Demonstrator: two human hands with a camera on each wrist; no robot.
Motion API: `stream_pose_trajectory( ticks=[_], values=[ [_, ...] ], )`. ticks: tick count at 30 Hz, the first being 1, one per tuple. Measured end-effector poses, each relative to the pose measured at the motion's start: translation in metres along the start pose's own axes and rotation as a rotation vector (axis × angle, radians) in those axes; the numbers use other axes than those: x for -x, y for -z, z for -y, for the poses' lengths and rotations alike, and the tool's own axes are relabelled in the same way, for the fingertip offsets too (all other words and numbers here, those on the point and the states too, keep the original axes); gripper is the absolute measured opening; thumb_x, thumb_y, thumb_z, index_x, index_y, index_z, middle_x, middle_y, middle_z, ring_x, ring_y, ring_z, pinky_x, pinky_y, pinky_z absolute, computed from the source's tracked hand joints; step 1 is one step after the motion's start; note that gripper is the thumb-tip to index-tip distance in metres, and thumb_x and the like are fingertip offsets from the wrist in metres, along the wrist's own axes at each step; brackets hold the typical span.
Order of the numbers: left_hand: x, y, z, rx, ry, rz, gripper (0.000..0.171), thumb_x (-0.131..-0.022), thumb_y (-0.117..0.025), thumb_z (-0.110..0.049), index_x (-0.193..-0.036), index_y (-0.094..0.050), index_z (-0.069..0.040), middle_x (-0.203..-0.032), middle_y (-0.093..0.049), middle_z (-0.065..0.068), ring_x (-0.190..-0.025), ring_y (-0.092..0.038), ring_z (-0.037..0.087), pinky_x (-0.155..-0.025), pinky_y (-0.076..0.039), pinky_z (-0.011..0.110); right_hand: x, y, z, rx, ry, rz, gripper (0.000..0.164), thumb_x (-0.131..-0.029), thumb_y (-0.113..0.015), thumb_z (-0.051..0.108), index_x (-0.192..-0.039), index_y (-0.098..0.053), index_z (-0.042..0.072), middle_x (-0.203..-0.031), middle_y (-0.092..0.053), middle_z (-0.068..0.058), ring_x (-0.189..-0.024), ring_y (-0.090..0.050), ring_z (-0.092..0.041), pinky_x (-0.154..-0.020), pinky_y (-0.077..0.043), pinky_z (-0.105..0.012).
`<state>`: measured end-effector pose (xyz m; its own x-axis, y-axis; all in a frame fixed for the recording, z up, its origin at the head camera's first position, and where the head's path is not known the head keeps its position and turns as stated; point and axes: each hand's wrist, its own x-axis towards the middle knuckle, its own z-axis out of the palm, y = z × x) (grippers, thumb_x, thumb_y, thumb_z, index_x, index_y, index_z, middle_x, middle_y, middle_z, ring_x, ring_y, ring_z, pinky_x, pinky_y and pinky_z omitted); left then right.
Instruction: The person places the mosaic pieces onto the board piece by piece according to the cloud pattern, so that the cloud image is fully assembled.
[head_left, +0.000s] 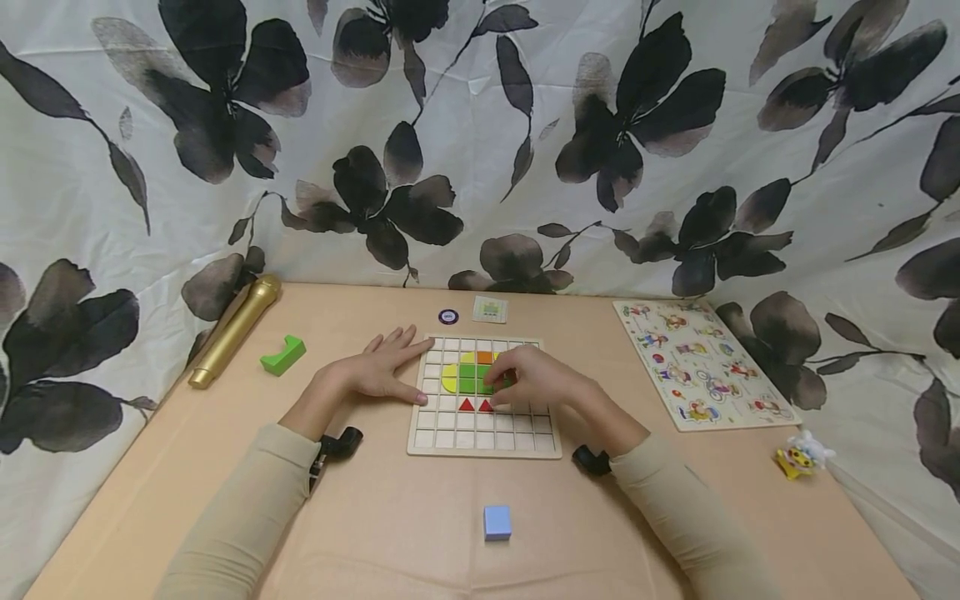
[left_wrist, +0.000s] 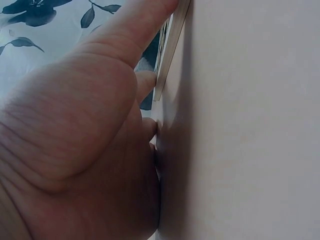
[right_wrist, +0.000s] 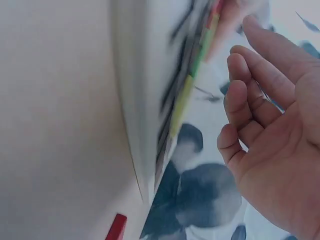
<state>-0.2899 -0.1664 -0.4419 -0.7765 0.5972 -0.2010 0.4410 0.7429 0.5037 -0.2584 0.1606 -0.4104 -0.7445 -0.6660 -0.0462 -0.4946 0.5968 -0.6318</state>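
A white gridded board [head_left: 483,440] lies mid-table, bearing yellow pieces [head_left: 450,377], green pieces [head_left: 467,385], an orange piece [head_left: 486,357] and two red triangles [head_left: 466,405]. My left hand [head_left: 377,367] rests spread at the board's left edge, thumb and index finger touching it; the left wrist view shows the palm beside the board's wooden edge [left_wrist: 172,50]. Over the board's right half hovers my right hand [head_left: 542,377], its fingertips near the right-hand red triangle. In the right wrist view its fingers [right_wrist: 239,100] are loosely bent, and no piece shows between them.
A blue block [head_left: 497,523] sits in front of the board. To the left are a green curved block [head_left: 283,356] and a gold tube [head_left: 236,333]. Behind stand a round token [head_left: 447,317] and a small card [head_left: 490,309]. At right lie a picture board [head_left: 701,367] and a toy figure [head_left: 802,456].
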Motion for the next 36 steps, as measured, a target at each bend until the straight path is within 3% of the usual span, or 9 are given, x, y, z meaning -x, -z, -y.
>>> stream_pose_trajectory(
  ticks=[7,12,16,22,30,36],
  values=[
    [0.000,-0.001,0.001,-0.012,-0.004,-0.001,0.111,-0.083,-0.075,-0.068,-0.168,-0.020,-0.022,-0.175,0.003,0.020,-0.161,0.008,0.044,-0.127,0.005,0.066,0.015,0.026,-0.014,-0.051,0.001,-0.134,0.036,-0.088,-0.085,0.017,-0.121,-0.076,0.008,-0.108,-0.074,-0.009,-0.089,-0.060,-0.022,-0.079,-0.051,-0.035],
    [-0.001,-0.002,0.001,-0.014,-0.009,0.004,0.111,-0.084,-0.075,-0.068,-0.168,-0.019,-0.022,-0.175,0.003,0.021,-0.161,0.008,0.045,-0.127,0.005,0.067,0.028,0.041,-0.030,-0.051,-0.048,-0.172,0.036,-0.089,-0.083,0.017,-0.123,-0.075,0.009,-0.110,-0.074,-0.013,-0.088,-0.061,-0.024,-0.080,-0.051,-0.039],
    [-0.001,-0.001,-0.001,-0.011,-0.003,0.004,0.112,-0.083,-0.075,-0.068,-0.168,-0.020,-0.021,-0.175,0.003,0.021,-0.161,0.008,0.045,-0.127,0.005,0.066,0.039,0.051,-0.044,-0.017,-0.109,-0.175,0.035,-0.089,-0.083,0.018,-0.122,-0.075,0.008,-0.105,-0.072,-0.008,-0.089,-0.060,-0.023,-0.079,-0.052,-0.036],
    [-0.001,0.000,-0.001,-0.008,0.004,0.003,0.111,-0.083,-0.075,-0.067,-0.168,-0.020,-0.022,-0.175,0.003,0.020,-0.161,0.008,0.044,-0.127,0.006,0.065,0.054,0.062,-0.062,-0.018,-0.168,-0.103,0.029,-0.087,-0.083,0.014,-0.114,-0.076,0.007,-0.093,-0.069,-0.002,-0.086,-0.059,-0.022,-0.076,-0.051,-0.031],
    [-0.001,0.000,0.000,0.002,0.007,0.003,0.111,-0.083,-0.076,-0.067,-0.168,-0.020,-0.022,-0.175,0.004,0.020,-0.161,0.008,0.044,-0.127,0.007,0.065,0.064,0.062,-0.073,-0.048,-0.192,0.174,0.028,-0.079,-0.091,0.012,-0.097,-0.071,0.002,-0.079,-0.065,-0.001,-0.075,-0.058,-0.013,-0.067,-0.047,-0.024],
    [0.000,0.000,-0.001,0.002,0.005,0.004,0.111,-0.083,-0.076,-0.066,-0.168,-0.020,-0.022,-0.175,0.004,0.020,-0.161,0.008,0.044,-0.127,0.006,0.066,0.060,0.057,-0.070,0.032,-0.218,0.152,0.022,-0.078,-0.090,0.007,-0.088,-0.071,0.003,-0.074,-0.062,0.001,-0.068,-0.055,-0.012,-0.061,-0.045,-0.023]
  ],
)
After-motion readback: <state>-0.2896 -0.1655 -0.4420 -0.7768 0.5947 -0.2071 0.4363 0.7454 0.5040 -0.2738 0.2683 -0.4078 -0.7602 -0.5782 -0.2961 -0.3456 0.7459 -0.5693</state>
